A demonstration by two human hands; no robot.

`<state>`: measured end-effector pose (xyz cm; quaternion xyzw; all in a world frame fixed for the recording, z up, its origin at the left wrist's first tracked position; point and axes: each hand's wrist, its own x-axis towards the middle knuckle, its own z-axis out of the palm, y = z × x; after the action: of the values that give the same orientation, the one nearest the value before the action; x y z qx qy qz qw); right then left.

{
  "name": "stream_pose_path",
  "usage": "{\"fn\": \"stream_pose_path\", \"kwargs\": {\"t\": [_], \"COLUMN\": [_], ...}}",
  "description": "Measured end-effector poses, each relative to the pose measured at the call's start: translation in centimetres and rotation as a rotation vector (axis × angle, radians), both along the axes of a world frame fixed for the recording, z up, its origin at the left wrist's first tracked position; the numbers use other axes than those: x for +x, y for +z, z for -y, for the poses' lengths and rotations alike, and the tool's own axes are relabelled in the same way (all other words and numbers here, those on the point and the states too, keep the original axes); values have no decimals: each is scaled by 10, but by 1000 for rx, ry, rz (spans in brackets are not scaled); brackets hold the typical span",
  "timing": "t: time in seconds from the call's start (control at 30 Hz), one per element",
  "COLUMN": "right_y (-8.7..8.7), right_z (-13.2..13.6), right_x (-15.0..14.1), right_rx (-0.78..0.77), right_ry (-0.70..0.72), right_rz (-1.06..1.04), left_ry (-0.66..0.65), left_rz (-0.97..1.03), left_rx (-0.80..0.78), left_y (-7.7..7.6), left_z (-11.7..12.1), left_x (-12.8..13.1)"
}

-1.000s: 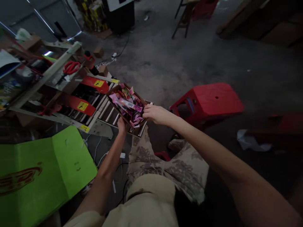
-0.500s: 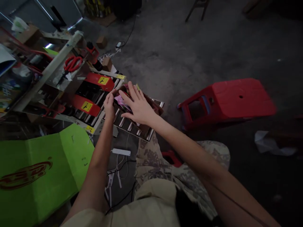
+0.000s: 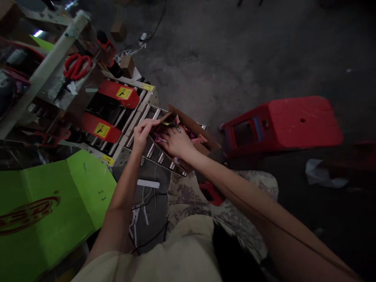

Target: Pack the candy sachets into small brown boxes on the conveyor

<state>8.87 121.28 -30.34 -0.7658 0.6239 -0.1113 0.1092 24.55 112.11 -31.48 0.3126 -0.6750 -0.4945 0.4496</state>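
Packing workshop or small factory floor, by the look of it. Roller conveyor [image 3: 161, 157] joined to a metal-framed machine [image 3: 49, 64] with red covers [image 3: 110, 91] and yellow warning labels [image 3: 102, 130]. Open carton [image 3: 194, 126] of small bright packets [image 3: 200, 139] sits over the end rollers. Red-handled scissors [image 3: 76, 68] lie on the machine. Small cardboard box [image 3: 127, 66] beside the conveyor; large green printed board [image 3: 67, 188] at left. Floor [image 3: 249, 51] bare, grey, looks like concrete. Power strip [image 3: 148, 183] and loose cables [image 3: 159, 25] straight on it. Red plastic stool [image 3: 305, 121] at right. Lighting dim.
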Motion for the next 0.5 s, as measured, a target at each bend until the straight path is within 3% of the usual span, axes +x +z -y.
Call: {"fn": "stream_pose_path", "kwargs": {"t": [0.1, 0.17, 0.4, 0.5], "right_y": [-7, -8, 3, 19], "right_z": [2, 2, 4, 1], "right_x": [4, 3, -13, -16], "right_rx": [-65, -67, -149, -180], "right_ry": [-8, -11, -30, -87], "right_rz": [0, 34, 526, 555], "left_ry": [-89, -78, 184, 261], "left_rz": [119, 191, 506, 700], "left_rx": [-27, -32, -198, -264], "left_y": [11, 17, 17, 10], "left_z": [4, 8, 15, 16], "left_x": [-4, -9, -33, -42]}}
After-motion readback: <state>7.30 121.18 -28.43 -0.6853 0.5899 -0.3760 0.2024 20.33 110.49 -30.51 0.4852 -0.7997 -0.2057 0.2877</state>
